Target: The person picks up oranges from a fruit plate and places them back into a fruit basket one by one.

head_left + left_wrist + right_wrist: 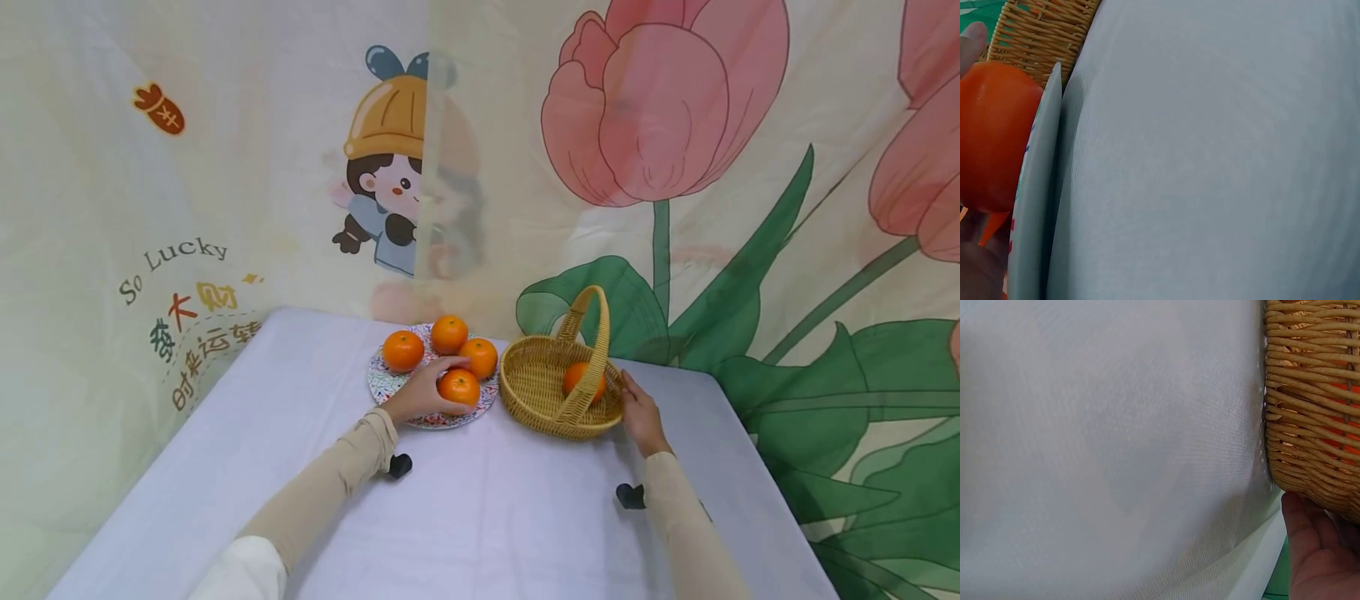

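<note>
My left hand (418, 393) grips an orange (459, 388) at the front right of a colourfully speckled plate (386, 390). Thumb and fingers lie on opposite sides of the fruit. In the left wrist view, this orange (994, 137) appears close beside the plate's rim (1038, 187). My right hand (643, 412) rests against the right side of a woven basket (536, 408) with an arched handle. The right wrist view shows straight fingers (1300, 528) touching the basket's outer wall (1310, 425). One orange (577, 379) lies inside the basket, partly behind the handle.
Three more oranges sit on the plate: one at the left (403, 351), one at the back (449, 334) and one at the right (480, 358). Plate and basket stand side by side near the back of a white-covered table (480, 517). A printed curtain (300, 167) hangs behind.
</note>
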The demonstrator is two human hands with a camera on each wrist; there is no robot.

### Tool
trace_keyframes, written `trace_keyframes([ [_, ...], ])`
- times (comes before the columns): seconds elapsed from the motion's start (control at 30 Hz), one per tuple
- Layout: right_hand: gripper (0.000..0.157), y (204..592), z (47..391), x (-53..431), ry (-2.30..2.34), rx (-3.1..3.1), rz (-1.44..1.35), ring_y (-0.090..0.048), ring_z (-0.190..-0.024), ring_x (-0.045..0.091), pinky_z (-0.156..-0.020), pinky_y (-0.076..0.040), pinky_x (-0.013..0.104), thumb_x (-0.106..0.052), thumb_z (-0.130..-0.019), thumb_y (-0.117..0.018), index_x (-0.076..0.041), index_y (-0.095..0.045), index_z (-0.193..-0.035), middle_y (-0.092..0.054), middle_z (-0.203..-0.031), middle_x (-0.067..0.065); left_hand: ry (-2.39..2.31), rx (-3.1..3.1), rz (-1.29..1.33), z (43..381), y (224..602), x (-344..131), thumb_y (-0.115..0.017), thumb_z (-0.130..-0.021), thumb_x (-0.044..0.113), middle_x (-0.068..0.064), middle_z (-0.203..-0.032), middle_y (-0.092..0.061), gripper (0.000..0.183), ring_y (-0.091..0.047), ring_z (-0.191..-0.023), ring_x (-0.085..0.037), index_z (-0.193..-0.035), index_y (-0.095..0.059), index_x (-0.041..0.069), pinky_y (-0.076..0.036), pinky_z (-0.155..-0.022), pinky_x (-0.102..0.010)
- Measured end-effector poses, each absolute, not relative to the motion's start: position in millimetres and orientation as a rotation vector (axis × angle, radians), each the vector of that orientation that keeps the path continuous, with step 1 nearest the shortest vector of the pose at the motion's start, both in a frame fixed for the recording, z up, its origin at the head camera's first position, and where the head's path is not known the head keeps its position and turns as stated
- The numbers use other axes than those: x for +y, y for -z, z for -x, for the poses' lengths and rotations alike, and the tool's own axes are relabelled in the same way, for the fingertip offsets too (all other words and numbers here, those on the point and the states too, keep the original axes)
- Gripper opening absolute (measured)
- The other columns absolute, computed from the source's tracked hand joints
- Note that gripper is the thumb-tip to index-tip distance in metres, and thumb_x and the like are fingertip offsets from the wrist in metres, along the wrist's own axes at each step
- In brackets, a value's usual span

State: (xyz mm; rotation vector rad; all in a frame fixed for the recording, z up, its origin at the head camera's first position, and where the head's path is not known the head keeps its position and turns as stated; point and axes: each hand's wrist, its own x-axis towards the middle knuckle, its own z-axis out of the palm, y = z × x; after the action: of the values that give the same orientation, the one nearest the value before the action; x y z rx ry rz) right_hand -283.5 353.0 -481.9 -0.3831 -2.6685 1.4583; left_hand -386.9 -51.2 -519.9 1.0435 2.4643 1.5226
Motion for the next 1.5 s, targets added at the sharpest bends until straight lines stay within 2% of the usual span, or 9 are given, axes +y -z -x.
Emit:
trace_keyframes([
  [0.2, 0.050, 481, 283, 353, -1.448, -2.670, 0.375, -0.007, -0.147, 0.030, -0.117, -0.011, 0.048, -0.025, -0.108, -0.024, -0.021, -0.014, -0.156, -0.011, -0.161, 0.005, -1.487, 2.488, -1.012, 385, 522, -51, -0.086, -0.068, 0.050, 0.011, -0.137, -0.050, 0.082, -0.048, -0.124, -0.018, -0.139, -0.051, 0.029, -0.041, -0.103, -0.046],
  [0.53, 0.049, 486, 286, 354, -1.426, -2.672, 0.363, -0.009, -0.147, 0.031, -0.117, -0.012, 0.049, -0.024, -0.108, -0.024, -0.021, -0.015, -0.156, -0.013, -0.161, 0.006, -1.499, 2.469, -0.947, 379, 524, -52, -0.087, -0.070, 0.043, 0.004, -0.139, -0.051, 0.083, -0.050, -0.122, -0.022, -0.142, -0.050, 0.026, -0.041, -0.103, -0.050],
  [0.97, 0.050, 486, 285, 355, -1.442, -2.686, 0.389, -0.006, -0.147, 0.030, -0.117, -0.010, 0.050, -0.027, -0.108, -0.023, -0.021, -0.013, -0.157, -0.010, -0.162, 0.005, -1.518, 2.488, -0.905, 377, 527, -55, -0.087, -0.067, 0.048, 0.007, -0.136, -0.052, 0.082, -0.051, -0.120, -0.018, -0.139, -0.052, 0.028, -0.041, -0.103, -0.046],
  [1.2, 0.050, 490, 285, 357, -1.433, -2.684, 0.385, -0.007, -0.147, 0.030, -0.117, -0.010, 0.049, -0.027, -0.108, -0.023, -0.021, -0.013, -0.156, -0.012, -0.161, 0.006, -1.565, 2.510, -0.890, 376, 522, -59, -0.089, -0.069, 0.039, 0.007, -0.133, -0.054, 0.080, -0.053, -0.115, -0.019, -0.138, -0.054, 0.025, -0.043, -0.101, -0.047],
  [1.37, 0.050, 491, 286, 358, -1.439, -2.670, 0.378, -0.007, -0.147, 0.030, -0.117, -0.011, 0.048, -0.027, -0.108, -0.022, -0.022, -0.014, -0.156, -0.011, -0.161, 0.005, -1.608, 2.524, -0.863, 378, 512, -61, -0.089, -0.069, 0.036, 0.007, -0.132, -0.055, 0.075, -0.054, -0.113, -0.021, -0.135, -0.055, 0.031, -0.044, -0.099, -0.049],
  [1.5, 0.050, 490, 287, 358, -1.449, -2.661, 0.379, -0.007, -0.147, 0.029, -0.117, -0.011, 0.048, -0.027, -0.108, -0.022, -0.022, -0.014, -0.156, -0.011, -0.162, 0.004, -1.620, 2.534, -0.869, 382, 501, -59, -0.088, -0.069, 0.043, 0.006, -0.132, -0.055, 0.076, -0.055, -0.114, -0.022, -0.135, -0.054, 0.033, -0.045, -0.098, -0.049],
])
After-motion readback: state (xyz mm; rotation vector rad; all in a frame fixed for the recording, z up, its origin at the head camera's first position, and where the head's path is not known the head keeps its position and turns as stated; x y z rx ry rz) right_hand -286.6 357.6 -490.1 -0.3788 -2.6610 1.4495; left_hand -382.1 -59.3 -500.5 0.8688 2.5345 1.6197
